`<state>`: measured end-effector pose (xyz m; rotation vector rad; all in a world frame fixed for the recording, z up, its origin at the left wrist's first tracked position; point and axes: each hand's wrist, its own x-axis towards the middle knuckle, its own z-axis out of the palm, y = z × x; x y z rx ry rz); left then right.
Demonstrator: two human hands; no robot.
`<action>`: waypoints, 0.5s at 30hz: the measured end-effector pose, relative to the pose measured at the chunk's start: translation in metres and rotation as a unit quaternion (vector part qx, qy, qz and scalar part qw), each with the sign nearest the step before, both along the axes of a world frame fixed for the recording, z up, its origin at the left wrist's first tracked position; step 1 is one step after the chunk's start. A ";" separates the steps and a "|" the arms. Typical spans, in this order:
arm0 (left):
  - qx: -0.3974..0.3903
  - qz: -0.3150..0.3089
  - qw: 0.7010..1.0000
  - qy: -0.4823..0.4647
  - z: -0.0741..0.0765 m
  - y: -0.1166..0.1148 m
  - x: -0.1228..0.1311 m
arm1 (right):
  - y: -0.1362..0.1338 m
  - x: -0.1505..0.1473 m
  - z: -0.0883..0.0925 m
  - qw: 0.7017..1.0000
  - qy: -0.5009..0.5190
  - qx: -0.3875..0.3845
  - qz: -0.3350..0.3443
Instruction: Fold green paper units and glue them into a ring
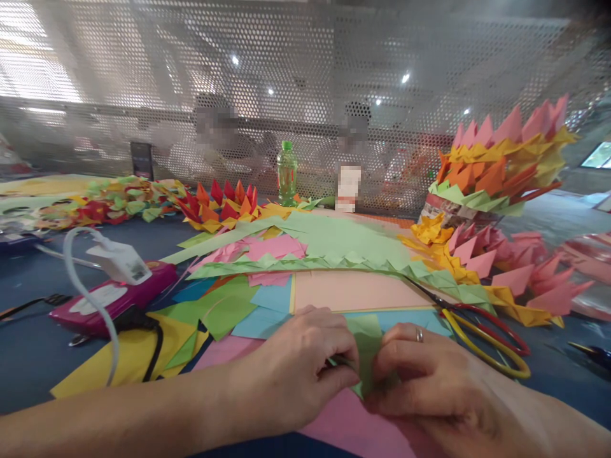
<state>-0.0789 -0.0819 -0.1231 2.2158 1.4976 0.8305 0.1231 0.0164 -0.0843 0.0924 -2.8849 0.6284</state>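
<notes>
Presently, toward the tabletop's (23, 369) near edge, I find left hand (305, 362) and right hand (429, 378) pinching green paper (366, 340); uneven pressure could crease it crookedly.

The right hand (429, 381) wears a narrow, silvery metal ring (419, 334) (slightly shiny); the forearm (167, 397) left of the ring is bare.

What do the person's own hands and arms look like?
Both forearms are bare, with no sleeves or gloves in view. The right hand wears a silver-coloured ring; no ring, bracelet or watch shows on the left hand.
</notes>
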 end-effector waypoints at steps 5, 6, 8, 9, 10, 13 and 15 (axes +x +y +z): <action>0.000 0.007 1.000 0.000 -0.001 0.000 0.000 | 0.004 0.003 0.000 1.000 0.014 -0.012 0.004; -0.001 0.006 1.000 -0.001 0.000 0.000 0.000 | 0.005 0.005 -0.002 1.000 0.019 -0.016 0.009; -0.001 0.005 1.000 -0.003 0.000 0.000 0.000 | 0.007 0.007 -0.007 0.999 0.030 -0.025 0.013; -0.002 0.006 1.000 -0.001 0.000 0.000 0.000 | 0.007 0.007 -0.008 0.999 0.029 -0.025 0.009; -0.003 0.008 1.000 0.000 0.001 0.001 0.000 | 0.007 0.008 -0.009 1.000 0.021 -0.020 0.002; -0.005 0.011 1.000 0.000 0.001 0.001 0.001 | 0.003 0.007 -0.008 0.999 -0.025 0.021 -0.025; -0.006 0.009 1.000 -0.001 0.001 0.000 0.001 | 0.000 0.006 -0.004 0.998 -0.034 0.048 -0.027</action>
